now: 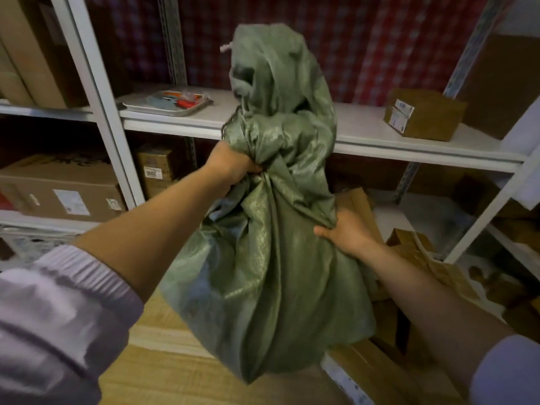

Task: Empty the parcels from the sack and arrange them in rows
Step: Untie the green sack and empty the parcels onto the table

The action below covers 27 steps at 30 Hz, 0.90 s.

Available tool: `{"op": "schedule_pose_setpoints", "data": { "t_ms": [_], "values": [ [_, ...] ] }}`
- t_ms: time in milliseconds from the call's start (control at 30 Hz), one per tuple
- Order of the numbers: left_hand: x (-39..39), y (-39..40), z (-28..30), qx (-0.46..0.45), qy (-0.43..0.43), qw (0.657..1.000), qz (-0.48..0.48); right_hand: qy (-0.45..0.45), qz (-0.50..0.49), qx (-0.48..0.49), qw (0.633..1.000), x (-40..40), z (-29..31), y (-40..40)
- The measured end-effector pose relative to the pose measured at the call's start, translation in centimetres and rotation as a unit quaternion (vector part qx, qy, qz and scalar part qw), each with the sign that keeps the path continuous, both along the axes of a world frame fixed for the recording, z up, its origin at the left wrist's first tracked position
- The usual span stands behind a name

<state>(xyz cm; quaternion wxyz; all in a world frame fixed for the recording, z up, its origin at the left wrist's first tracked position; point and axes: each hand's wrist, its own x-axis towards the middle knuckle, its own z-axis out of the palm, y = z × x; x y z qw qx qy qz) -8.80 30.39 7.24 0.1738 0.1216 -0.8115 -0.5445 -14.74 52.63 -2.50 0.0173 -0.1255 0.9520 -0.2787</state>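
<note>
Sack (271, 258) hung limp; left hand (230, 165) at 11 o'clock fist-gripped its bunched fabric, right hand (344, 232) at 3 pinched a fold; brown parcels (409, 252) lay heaped at 4, apparently emptied; no rows yet.

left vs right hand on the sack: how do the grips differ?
The left hand sits higher, fist bunched round the gathered middle of the green sack; the right hand sits lower, on the sack's right side, pinching a fold of cloth. The left arm shows a pushed-up sleeve near the elbow; the right arm's sleeve shows only at the frame's edge. Both grip fabric.
</note>
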Motion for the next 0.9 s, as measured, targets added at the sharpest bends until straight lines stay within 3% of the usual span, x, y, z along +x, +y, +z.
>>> {"op": "schedule_pose_setpoints", "data": {
  "t_ms": [67,133,233,267,367,467,567,633,767,900],
  "values": [
    [-0.4,-0.8,1.0,0.105,0.007,0.994,-0.012,0.077,-0.048,-0.073,0.993,0.1,1.5,-0.2],
    [-0.3,-0.8,0.5,0.188,-0.011,0.982,-0.017,0.074,-0.041,-0.103,0.991,0.2,2.1,-0.4],
    [0.0,-0.3,-2.7,0.24,-0.064,0.969,0.0,-0.049,-0.028,0.044,0.997,1.1,2.2,-0.1],
    [0.0,-0.2,-3.4,0.263,-0.073,0.962,0.012,-0.06,-0.034,0.047,0.997,1.1,2.5,0.1],
    [-0.2,-0.1,-2.7,0.321,-0.057,0.943,0.063,0.06,-0.028,-0.078,0.995,2.7,4.4,-0.7],
    [-1.3,-0.3,-1.5,0.334,-0.032,0.937,0.098,0.166,0.047,-0.139,0.975,6.3,3.7,-3.2],
    [-1.0,-0.2,-0.4,0.351,-0.046,0.931,0.094,0.042,0.079,-0.014,0.996,8.3,0.8,-5.5],
    [-0.7,0.2,0.2,0.353,-0.077,0.93,0.071,-0.036,0.037,0.037,0.998,8.4,-0.8,-6.6],
    [0.6,-0.1,1.4,0.308,-0.143,0.941,-0.009,-0.028,-0.031,-0.035,0.999,5.9,-1.8,-6.8],
    [1.8,-3.0,1.2,0.233,-0.131,0.963,0.006,0.056,-0.069,-0.088,0.992,3.5,2.1,-5.1]
  ]
}}
